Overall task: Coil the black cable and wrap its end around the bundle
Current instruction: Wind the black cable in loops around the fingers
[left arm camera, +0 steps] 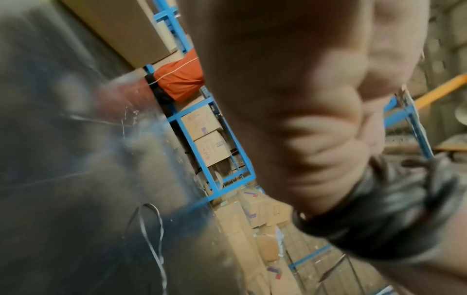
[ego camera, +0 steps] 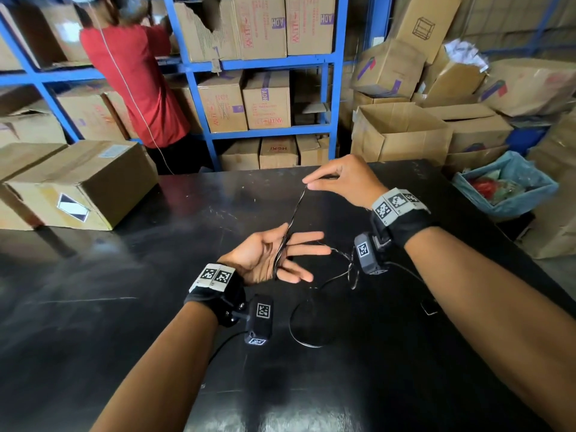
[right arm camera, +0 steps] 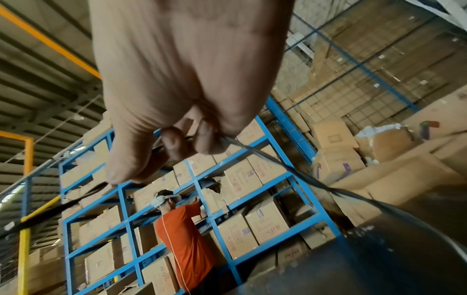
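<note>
Above the dark tabletop (ego camera: 156,275) the left hand (ego camera: 268,257) lay palm up with its fingers straight and spread, and loops of the black cable (ego camera: 294,213) were wound across them. The right hand (ego camera: 339,179) was raised farther from the person, its thumb and fingertips (right arm camera: 207,137) pinching the same cable so that a taut stretch ran down from the pinch to the left hand's fingers. The rest of the cable trailed off the left hand onto the tabletop, where it curved in a loose loop between the two forearms. A cardboard box (ego camera: 78,185) sat at the tabletop's left edge, well apart from both hands.
</note>
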